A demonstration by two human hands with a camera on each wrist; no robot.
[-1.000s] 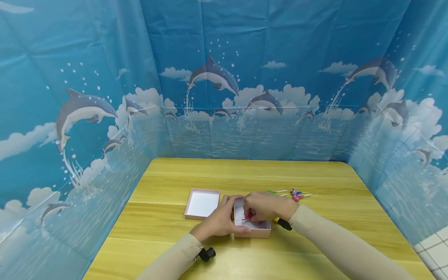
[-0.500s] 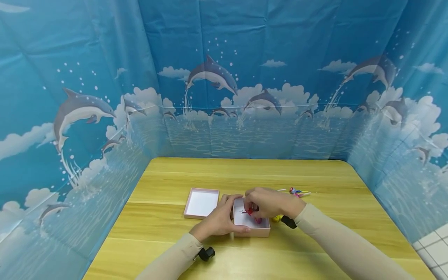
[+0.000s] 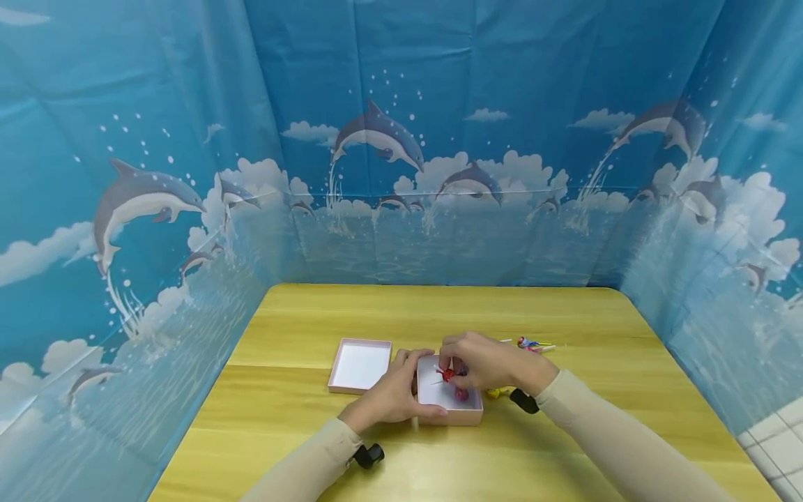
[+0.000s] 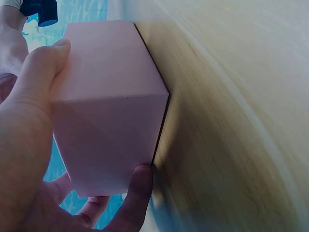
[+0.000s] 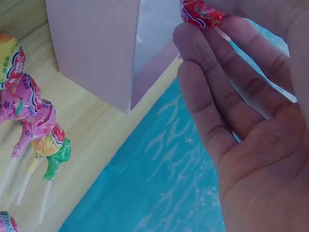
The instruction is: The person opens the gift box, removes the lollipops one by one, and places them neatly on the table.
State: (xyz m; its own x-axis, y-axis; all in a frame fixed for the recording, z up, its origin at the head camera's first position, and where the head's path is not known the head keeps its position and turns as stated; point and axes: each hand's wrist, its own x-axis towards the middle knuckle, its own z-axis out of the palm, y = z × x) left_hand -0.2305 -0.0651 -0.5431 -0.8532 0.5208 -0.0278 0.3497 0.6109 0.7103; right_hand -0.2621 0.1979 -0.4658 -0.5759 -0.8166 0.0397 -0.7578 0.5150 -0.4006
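Head: left hand [image 3: 394, 396] grips the side of the open pink box [image 3: 449, 411] on the table [image 3: 564, 314]; right hand [image 3: 479, 362] over the box pinches a red lollipop [image 3: 447, 374], another already lies inside. Lid [image 3: 360, 365] just left, more lollipops [image 3: 530, 344] behind the right hand

Left wrist: thumb [image 4: 41, 65] and fingers clamp the box wall [image 4: 108, 106], box flat on the table. Best to keep it pinned

Right wrist: fingertips [image 5: 193, 36] hold the red wrapper [image 5: 200, 13] above the box opening; spare lollipops [image 5: 34, 121] lie outside. I'd lower it stick-flat so it clears the rim
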